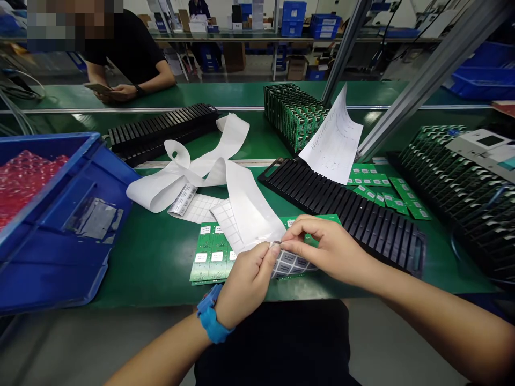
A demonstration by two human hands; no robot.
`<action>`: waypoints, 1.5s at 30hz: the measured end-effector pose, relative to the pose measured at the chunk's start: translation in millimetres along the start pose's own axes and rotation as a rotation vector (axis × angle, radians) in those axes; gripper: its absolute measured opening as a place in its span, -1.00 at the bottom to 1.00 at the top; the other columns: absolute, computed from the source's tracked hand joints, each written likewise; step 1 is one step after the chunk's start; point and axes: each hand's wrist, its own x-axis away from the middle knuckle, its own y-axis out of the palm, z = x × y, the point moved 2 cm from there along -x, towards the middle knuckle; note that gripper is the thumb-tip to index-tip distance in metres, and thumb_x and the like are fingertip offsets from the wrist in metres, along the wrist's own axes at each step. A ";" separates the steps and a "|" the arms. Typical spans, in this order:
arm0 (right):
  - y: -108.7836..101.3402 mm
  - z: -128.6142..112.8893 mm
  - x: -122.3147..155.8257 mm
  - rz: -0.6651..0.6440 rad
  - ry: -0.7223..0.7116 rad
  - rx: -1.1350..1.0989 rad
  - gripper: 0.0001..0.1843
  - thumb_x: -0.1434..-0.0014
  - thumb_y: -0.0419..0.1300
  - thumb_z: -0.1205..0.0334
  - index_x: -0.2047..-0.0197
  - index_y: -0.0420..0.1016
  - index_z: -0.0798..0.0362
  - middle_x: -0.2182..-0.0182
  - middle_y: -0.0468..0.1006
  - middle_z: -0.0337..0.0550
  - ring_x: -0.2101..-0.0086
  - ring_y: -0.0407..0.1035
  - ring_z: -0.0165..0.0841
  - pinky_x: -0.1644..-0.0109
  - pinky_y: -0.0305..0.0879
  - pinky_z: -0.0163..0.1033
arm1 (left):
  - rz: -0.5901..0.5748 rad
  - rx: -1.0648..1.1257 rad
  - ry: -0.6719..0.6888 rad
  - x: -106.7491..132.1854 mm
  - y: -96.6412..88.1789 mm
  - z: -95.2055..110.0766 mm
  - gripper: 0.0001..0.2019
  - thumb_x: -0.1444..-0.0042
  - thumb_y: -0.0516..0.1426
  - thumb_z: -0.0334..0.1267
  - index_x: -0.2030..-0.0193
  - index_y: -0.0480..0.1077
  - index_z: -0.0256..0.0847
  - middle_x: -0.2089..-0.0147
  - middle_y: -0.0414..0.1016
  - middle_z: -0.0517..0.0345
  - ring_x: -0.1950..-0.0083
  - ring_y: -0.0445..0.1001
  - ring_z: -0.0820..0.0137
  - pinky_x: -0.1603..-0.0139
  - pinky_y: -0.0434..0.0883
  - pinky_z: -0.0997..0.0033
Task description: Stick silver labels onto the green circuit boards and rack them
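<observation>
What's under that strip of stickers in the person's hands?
Green circuit board with white labels shows either side; what lies directly beneath is hidden by the strip, left hand and right hand.

The white strip point(251, 201) at centre looks like thin paper, smooth with a faint sheen; the label sheet point(287, 262) at lower centre shows a smooth, silvery-grey face; the circuit boards point(207, 258) beside it are hard and slightly glossy; the bin point(60, 257) at left is scuffed blue plastic, the red wrap point(30, 166) inside shiny and crinkled; the rack point(341, 209) right of centre is ribbed, matt black plastic; the slanting post point(438, 67) at upper right is smooth, dull metal.
</observation>
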 end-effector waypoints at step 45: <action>-67.6 67.3 44.6 -0.158 0.199 0.382 -0.85 -0.18 0.00 0.28 0.15 0.24 0.01 0.31 0.41 -0.17 0.28 0.34 -0.34 0.21 0.31 -0.20 | -0.253 -0.227 0.176 -2.0 1.8 4.7 -0.71 -0.28 -0.11 -0.22 0.07 0.40 -0.12 0.03 0.47 0.15 -0.07 0.36 0.36 -0.12 0.27 0.38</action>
